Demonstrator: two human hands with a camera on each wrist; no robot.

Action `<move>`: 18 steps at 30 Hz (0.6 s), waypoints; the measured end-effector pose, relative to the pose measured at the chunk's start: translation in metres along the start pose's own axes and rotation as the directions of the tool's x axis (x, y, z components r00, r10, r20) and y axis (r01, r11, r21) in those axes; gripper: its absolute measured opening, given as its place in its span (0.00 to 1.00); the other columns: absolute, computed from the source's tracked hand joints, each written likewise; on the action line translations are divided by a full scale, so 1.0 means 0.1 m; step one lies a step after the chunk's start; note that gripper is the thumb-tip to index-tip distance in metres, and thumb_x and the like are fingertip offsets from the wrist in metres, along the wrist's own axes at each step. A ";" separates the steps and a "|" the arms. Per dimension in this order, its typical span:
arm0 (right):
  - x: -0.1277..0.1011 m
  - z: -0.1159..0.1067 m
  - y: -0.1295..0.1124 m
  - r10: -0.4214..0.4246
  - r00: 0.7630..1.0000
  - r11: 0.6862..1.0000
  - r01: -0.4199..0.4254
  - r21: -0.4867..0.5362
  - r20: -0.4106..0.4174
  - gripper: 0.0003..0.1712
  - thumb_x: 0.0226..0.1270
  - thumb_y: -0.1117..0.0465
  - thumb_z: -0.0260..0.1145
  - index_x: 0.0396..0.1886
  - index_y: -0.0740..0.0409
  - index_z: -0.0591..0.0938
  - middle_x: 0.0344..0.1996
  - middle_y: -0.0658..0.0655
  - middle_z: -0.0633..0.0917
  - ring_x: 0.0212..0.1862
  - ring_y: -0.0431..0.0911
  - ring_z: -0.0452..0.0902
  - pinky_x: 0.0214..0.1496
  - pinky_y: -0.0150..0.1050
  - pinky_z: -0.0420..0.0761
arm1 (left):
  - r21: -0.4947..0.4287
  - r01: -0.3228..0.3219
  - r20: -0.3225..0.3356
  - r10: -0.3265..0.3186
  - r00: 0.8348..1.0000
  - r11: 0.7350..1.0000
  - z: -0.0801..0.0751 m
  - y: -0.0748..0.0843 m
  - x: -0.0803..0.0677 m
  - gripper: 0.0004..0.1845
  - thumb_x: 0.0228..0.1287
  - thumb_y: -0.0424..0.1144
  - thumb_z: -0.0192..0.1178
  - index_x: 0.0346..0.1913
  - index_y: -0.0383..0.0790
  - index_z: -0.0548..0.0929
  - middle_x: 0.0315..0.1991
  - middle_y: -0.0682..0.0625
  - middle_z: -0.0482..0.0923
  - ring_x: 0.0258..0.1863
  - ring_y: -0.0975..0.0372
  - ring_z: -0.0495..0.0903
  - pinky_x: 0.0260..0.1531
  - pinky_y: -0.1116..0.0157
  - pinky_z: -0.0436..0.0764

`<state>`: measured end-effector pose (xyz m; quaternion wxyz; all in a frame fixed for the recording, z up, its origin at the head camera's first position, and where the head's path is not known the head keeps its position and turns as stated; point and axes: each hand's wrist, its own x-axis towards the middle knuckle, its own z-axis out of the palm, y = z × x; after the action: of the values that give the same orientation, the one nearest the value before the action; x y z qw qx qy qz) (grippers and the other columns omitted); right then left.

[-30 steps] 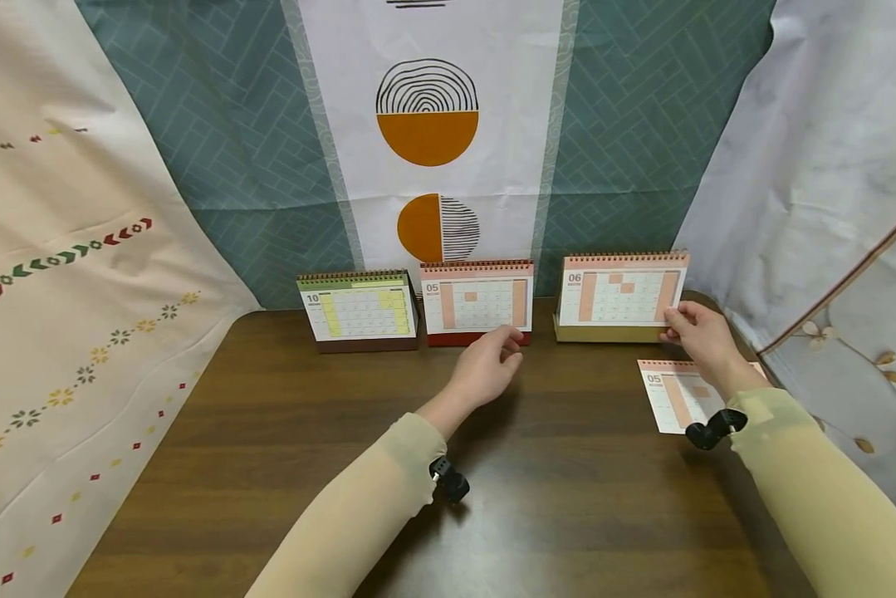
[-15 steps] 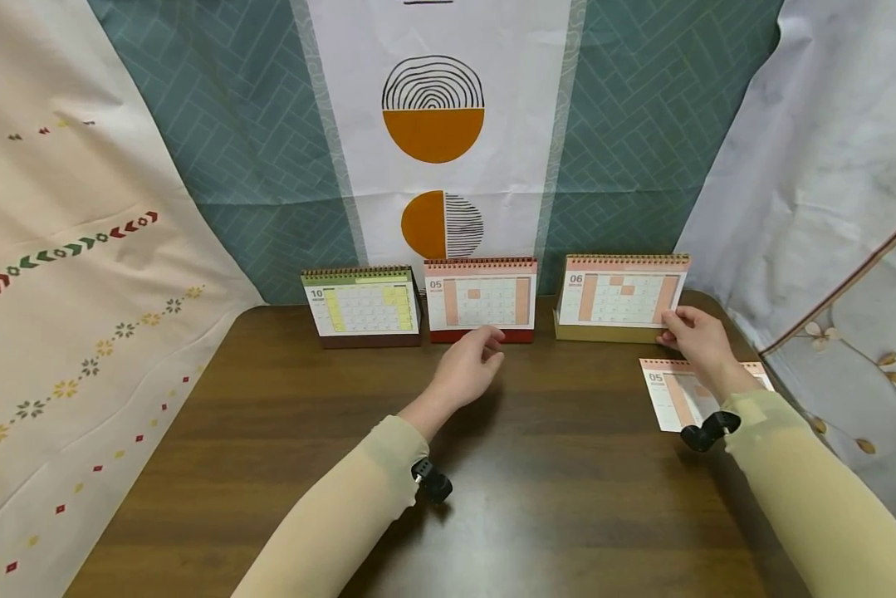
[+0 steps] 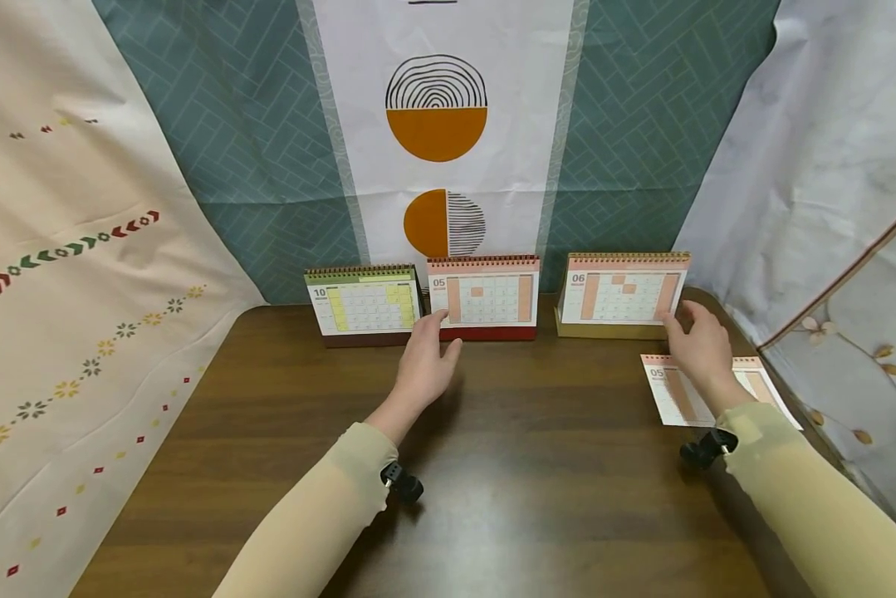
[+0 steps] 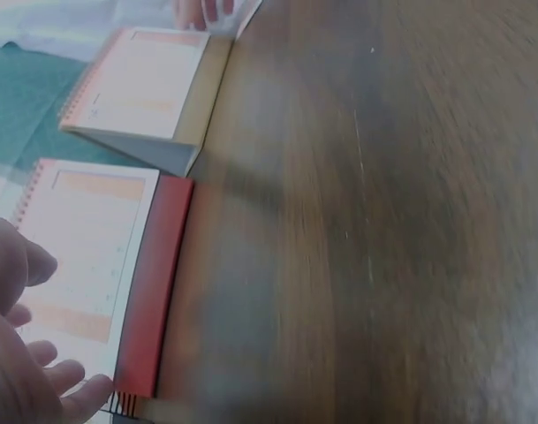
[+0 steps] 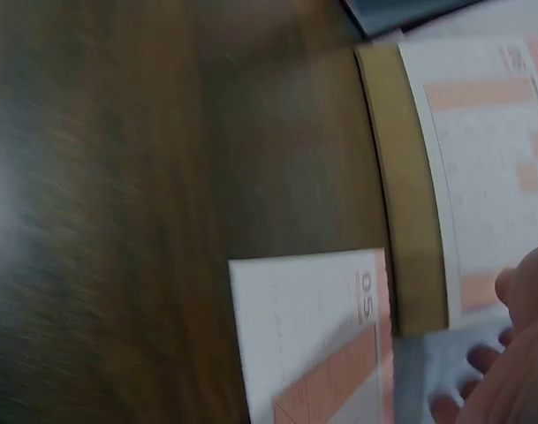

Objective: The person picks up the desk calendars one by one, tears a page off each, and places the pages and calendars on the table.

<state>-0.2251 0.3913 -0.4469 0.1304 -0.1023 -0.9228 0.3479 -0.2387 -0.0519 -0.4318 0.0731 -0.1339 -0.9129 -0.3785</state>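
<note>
My left hand [image 3: 423, 361] reaches the lower left corner of the desk calendar with a red base [image 3: 492, 334], showing 05, fingers loosely extended and holding nothing. In the left wrist view its fingers spread in front of that calendar's page. My right hand [image 3: 702, 349] is at the lower right corner of the desk calendar with a tan base [image 3: 604, 330], showing 06. Thumb and fingers stand apart there in the right wrist view, around the corner's side. A loose page marked 05 [image 5: 304, 291] lies flat on the table, partly hidden under the right hand and forearm in the head view.
To the left stands a third desk calendar [image 3: 365, 307], showing 10, with a green top and dark brown base. All three line up along the back of the wooden table [image 3: 537, 490]. Patterned cloths hang behind and at both sides.
My left hand has moved left along the front of the red-based calendar, its fingers opening out. My right hand has loosened from the tan-based calendar's corner, thumb and fingers now apart.
</note>
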 end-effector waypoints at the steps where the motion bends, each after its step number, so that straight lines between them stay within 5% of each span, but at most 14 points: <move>1: -0.02 0.01 -0.03 -0.027 1.000 0.999 0.027 -0.027 -0.013 0.43 0.92 0.44 0.48 0.84 0.76 0.58 0.77 0.83 0.65 0.78 0.79 0.56 0.78 0.72 0.56 | -0.007 0.013 0.001 -0.013 1.000 1.000 -0.01 -0.01 0.00 0.32 0.85 0.41 0.62 0.83 0.35 0.66 0.82 0.36 0.64 0.81 0.46 0.65 0.76 0.46 0.69; 7: -0.18 0.10 -0.23 -0.156 0.987 0.985 0.152 -0.086 -0.047 0.43 0.92 0.48 0.53 0.85 0.76 0.55 0.80 0.83 0.60 0.83 0.77 0.46 0.84 0.69 0.45 | -0.043 0.080 0.014 -0.079 0.997 0.996 -0.06 -0.06 0.01 0.39 0.87 0.45 0.59 0.89 0.39 0.55 0.87 0.38 0.55 0.85 0.46 0.57 0.80 0.44 0.63; 18: -0.46 0.33 -0.65 -0.339 0.936 0.932 0.321 -0.168 -0.094 0.43 0.87 0.52 0.65 0.85 0.73 0.58 0.78 0.80 0.65 0.80 0.76 0.57 0.80 0.72 0.55 | -0.064 0.111 0.021 -0.110 0.994 0.992 -0.04 -0.17 0.06 0.40 0.87 0.45 0.59 0.90 0.38 0.53 0.87 0.36 0.55 0.86 0.45 0.57 0.80 0.43 0.62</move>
<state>-0.1980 0.3103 -0.4349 0.2350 0.0240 -0.9407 0.2437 -0.2497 -0.0649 -0.4391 0.0395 -0.0888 -0.9067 -0.4104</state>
